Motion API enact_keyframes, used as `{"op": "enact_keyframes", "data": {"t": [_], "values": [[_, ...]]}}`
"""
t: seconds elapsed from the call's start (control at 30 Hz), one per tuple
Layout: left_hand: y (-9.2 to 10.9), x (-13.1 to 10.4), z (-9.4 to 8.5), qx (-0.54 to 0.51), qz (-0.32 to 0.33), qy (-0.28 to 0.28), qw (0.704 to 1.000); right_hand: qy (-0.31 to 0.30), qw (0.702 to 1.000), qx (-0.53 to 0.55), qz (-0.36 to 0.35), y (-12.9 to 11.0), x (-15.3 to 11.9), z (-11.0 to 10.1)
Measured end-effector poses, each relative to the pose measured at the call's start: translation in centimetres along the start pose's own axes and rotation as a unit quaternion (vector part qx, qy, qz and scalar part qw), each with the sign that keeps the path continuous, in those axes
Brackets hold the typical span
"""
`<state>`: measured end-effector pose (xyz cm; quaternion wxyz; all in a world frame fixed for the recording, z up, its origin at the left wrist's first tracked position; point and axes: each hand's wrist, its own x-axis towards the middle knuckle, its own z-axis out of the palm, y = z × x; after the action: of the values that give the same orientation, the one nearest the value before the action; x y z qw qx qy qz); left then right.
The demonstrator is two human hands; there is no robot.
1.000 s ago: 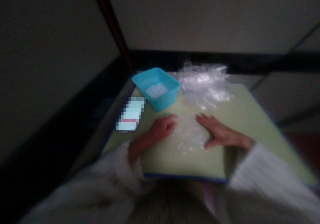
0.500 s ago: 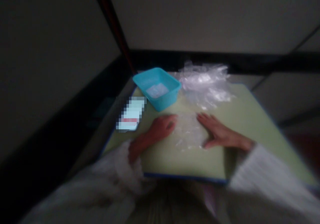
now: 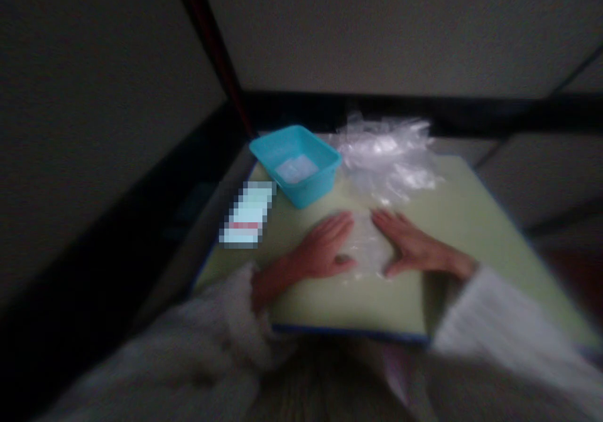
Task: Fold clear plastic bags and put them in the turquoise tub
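A clear plastic bag (image 3: pixel 369 249) lies flat on the pale yellow tabletop (image 3: pixel 325 306), between my two hands. Over its left side, my left hand (image 3: pixel 327 246) rests with fingers stretched out and thumb apart. My right hand (image 3: pixel 407 243) presses on the bag's right edge, palm down, fingers out and thumb spread. Neither hand grips anything. Blur and dim light hide the bag's finer details.
Beyond my left hand stands a turquoise basket (image 3: pixel 313 191) with folded clear plastic (image 3: pixel 296 169) inside. A heap of clear plastic bags (image 3: pixel 389 158) lies at the back. A pixelated, lit phone-like object (image 3: pixel 248 215) is at the left edge. Walls rise behind and to the left.
My left hand has gone from curled at the bag's left edge to stretched flat over it, shifting right. My right hand stays in place.
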<state>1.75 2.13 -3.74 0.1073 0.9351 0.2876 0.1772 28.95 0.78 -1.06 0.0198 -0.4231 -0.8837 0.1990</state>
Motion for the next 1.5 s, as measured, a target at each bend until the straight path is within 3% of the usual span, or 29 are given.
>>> {"op": "enact_keyframes", "data": {"t": [0.47, 1.5], "values": [[0.2, -0.1, 0.1, 0.051, -0.013, -0.055, 0.997, -0.001, 1.0, -0.006, -0.007, 0.7, -0.1, 0.4], [-0.7, -0.9, -0.5, 0.046, -0.017, -0.069, 0.996, -0.007, 1.0, 0.001, -0.009, 1.2, -0.4, 0.6]]}}
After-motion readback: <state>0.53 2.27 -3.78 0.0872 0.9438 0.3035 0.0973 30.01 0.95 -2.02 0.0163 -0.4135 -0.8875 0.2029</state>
